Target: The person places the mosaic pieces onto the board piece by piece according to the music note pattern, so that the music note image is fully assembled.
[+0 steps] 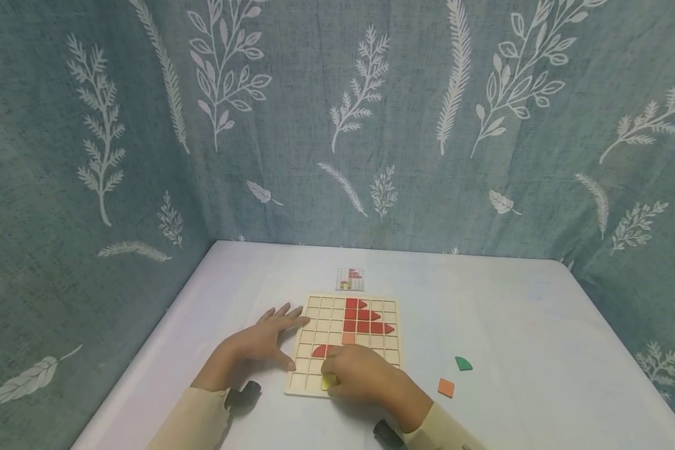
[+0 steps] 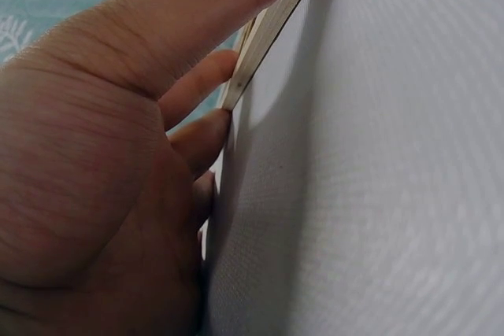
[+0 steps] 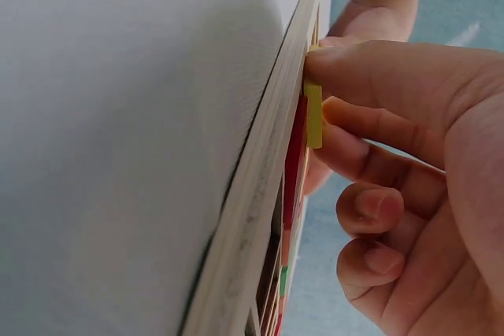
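A wooden grid board [image 1: 322, 325] lies on the white table with red tiles [image 1: 364, 314] set in its upper cells. Over its lower part, my right hand [image 1: 362, 374] pinches a yellow tile [image 3: 315, 120] between thumb and fingers, right at the board's surface; its other fingers curl in. Part of the yellow shows beside the fingertips in the head view. A red rounded piece [image 1: 319, 351] peeks out just above that hand, which covers the cells beneath it. My left hand [image 1: 264, 340] spreads its fingers along the board's left edge, thumb and fingertips touching it.
Behind the board lies a small pattern card [image 1: 350, 279] with a printed grid picture. To the right on the table are a green quarter-round tile [image 1: 464, 363] and an orange square tile [image 1: 445, 387]. A patterned blue-green cloth [image 1: 405, 206] hangs behind and at both sides.
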`<state>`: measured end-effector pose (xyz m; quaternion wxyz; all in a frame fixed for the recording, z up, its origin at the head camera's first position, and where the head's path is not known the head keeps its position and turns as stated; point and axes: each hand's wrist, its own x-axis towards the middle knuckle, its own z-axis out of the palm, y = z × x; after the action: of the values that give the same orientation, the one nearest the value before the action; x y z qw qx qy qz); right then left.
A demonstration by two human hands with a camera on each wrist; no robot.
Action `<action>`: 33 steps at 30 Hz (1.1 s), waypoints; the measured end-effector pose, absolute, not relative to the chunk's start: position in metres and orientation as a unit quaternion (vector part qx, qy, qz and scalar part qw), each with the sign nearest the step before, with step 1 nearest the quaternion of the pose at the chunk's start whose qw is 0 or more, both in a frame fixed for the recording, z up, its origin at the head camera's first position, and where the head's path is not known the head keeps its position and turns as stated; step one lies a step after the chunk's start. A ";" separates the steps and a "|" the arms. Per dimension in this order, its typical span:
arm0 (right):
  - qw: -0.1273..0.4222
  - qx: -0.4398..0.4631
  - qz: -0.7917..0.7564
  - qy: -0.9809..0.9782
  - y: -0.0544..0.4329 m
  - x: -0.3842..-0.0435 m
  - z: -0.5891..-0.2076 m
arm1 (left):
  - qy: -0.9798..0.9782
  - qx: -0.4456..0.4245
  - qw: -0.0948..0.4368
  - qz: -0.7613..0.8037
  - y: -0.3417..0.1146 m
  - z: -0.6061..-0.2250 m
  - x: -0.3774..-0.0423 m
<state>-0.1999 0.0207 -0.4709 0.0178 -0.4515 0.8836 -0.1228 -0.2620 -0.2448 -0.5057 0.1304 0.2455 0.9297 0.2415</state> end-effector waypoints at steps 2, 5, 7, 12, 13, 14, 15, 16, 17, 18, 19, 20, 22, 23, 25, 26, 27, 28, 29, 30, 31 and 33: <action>0.010 -0.457 -0.114 0.882 0.020 -0.200 -0.471 | 0.930 0.245 0.129 0.242 -0.244 -0.505 -0.263; 0.007 -0.461 -0.104 0.881 0.018 -0.201 -0.472 | 0.930 0.246 0.128 0.240 -0.244 -0.504 -0.264; 0.009 -0.461 -0.105 0.881 0.017 -0.201 -0.473 | 0.930 0.247 0.128 0.239 -0.245 -0.505 -0.264; 0.012 -0.460 -0.131 0.878 0.018 -0.202 -0.474 | 0.930 0.249 0.128 0.239 -0.247 -0.506 -0.264; 0.012 -0.462 -0.138 0.876 0.018 -0.203 -0.475 | 0.930 0.249 0.129 0.239 -0.247 -0.506 -0.264; 0.011 -0.462 -0.144 0.875 0.019 -0.204 -0.476 | 0.929 0.249 0.129 0.240 -0.247 -0.506 -0.263; 0.009 -0.461 -0.150 0.875 0.020 -0.205 -0.477 | 0.930 0.248 0.130 0.240 -0.247 -0.506 -0.263; 0.008 -0.458 -0.155 0.875 0.021 -0.207 -0.478 | 0.929 0.247 0.132 0.241 -0.247 -0.507 -0.262; 0.007 -0.453 -0.159 0.877 0.023 -0.208 -0.479 | 0.929 0.246 0.134 0.242 -0.247 -0.507 -0.261; 0.004 -0.449 -0.160 0.879 0.025 -0.211 -0.479 | 0.929 0.245 0.135 0.243 -0.247 -0.507 -0.261; 0.002 -0.443 -0.162 0.882 0.028 -0.213 -0.479 | 0.928 0.245 0.136 0.244 -0.247 -0.506 -0.260; 0.001 -0.437 -0.163 0.885 0.030 -0.215 -0.478 | 0.928 0.246 0.135 0.245 -0.247 -0.506 -0.259; 0.000 -0.429 -0.160 0.889 0.033 -0.218 -0.475 | 0.928 0.246 0.135 0.247 -0.247 -0.506 -0.259; 0.002 -0.426 -0.161 0.890 0.034 -0.219 -0.473 | 0.928 0.246 0.134 0.247 -0.247 -0.505 -0.259; 0.008 -0.421 -0.159 0.893 0.034 -0.221 -0.470 | 0.928 0.246 0.133 0.248 -0.247 -0.505 -0.259; 0.012 -0.417 -0.156 0.895 0.033 -0.221 -0.469 | 0.928 0.246 0.132 0.248 -0.247 -0.505 -0.259; 0.014 -0.415 -0.154 0.896 0.033 -0.221 -0.469 | 0.928 0.245 0.133 0.248 -0.247 -0.505 -0.260; 0.018 -0.413 -0.153 0.898 0.031 -0.221 -0.469 | 0.928 0.245 0.133 0.248 -0.247 -0.505 -0.260; 0.020 -0.412 -0.152 0.898 0.030 -0.221 -0.469 | 0.928 0.245 0.133 0.248 -0.247 -0.506 -0.260; 0.019 -0.414 -0.149 0.898 0.030 -0.221 -0.470 | 0.928 0.245 0.132 0.248 -0.247 -0.506 -0.261; 0.021 -0.415 -0.149 0.897 0.029 -0.221 -0.470 | 0.929 0.244 0.132 0.246 -0.246 -0.506 -0.261; 0.023 -0.420 -0.147 0.895 0.027 -0.221 -0.472 | 0.929 0.245 0.130 0.243 -0.246 -0.507 -0.262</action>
<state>-0.2214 0.0274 -0.4717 0.0230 -0.4195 0.8955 -0.1469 -0.2616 -0.2459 -0.5069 0.1301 0.2452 0.9295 0.2429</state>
